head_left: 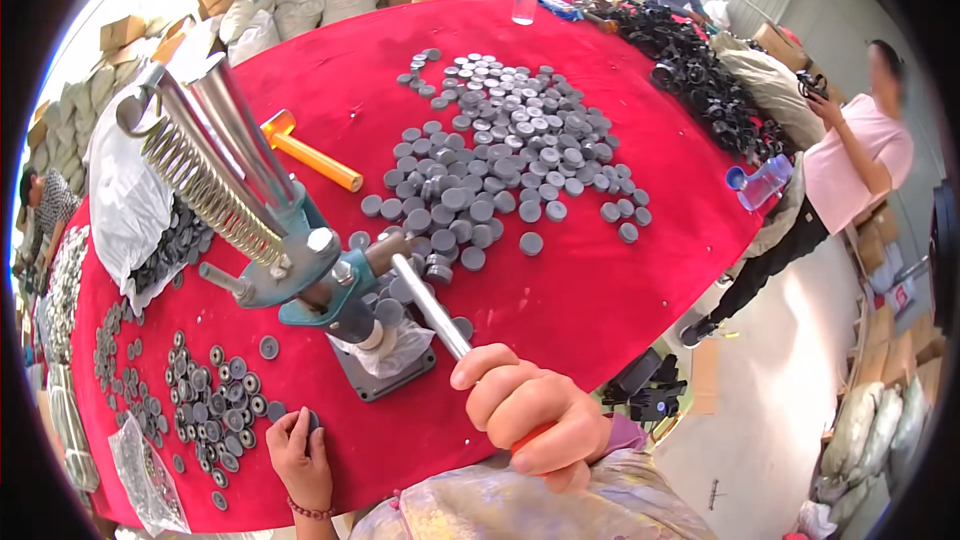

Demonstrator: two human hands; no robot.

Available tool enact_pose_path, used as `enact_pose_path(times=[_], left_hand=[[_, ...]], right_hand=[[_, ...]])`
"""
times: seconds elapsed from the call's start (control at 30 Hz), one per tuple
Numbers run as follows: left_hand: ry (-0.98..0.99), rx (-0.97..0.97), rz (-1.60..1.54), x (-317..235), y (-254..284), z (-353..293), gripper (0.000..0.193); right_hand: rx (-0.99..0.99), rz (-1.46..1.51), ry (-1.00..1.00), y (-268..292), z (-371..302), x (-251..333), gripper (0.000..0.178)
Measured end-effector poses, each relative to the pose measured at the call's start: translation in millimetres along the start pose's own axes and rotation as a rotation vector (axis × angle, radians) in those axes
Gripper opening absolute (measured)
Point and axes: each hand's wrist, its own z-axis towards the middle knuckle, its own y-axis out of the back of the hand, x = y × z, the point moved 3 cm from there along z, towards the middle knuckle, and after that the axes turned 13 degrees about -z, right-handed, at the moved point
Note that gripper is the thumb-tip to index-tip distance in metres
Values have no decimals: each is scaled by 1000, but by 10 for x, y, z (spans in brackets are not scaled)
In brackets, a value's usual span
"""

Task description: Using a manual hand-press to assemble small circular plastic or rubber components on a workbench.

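Note:
My right hand is closed around the orange-red grip of a metal lever on a bench-top hand press. The press has a teal body, a long coil spring and steel tubes. Beneath its ram, a piece of clear plastic lies over the dark square base. Down on the red cloth, my left hand pinches a small grey round cap between thumb and fingers. It is beside a pile of ring-shaped grey discs.
A large heap of grey round caps covers the middle of the red table. An orange hammer lies behind the press. Plastic bags, a bottle and black parts are around. A person stands at right; others sit farther off.

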Motion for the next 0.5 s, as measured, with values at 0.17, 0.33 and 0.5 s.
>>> enact_pose_path(times=[0.17, 0.33, 0.5], left_hand=[[25, -48, 24, 61, 18, -40, 33], [-1, 1, 52, 132, 29, -100, 33], [-172, 50, 186, -167, 113, 38, 27]], right_hand=[[0, -3, 3, -1, 3, -11, 18], [-14, 2, 42, 50, -19, 5, 13], [-32, -10, 19, -44, -68, -50, 25]])
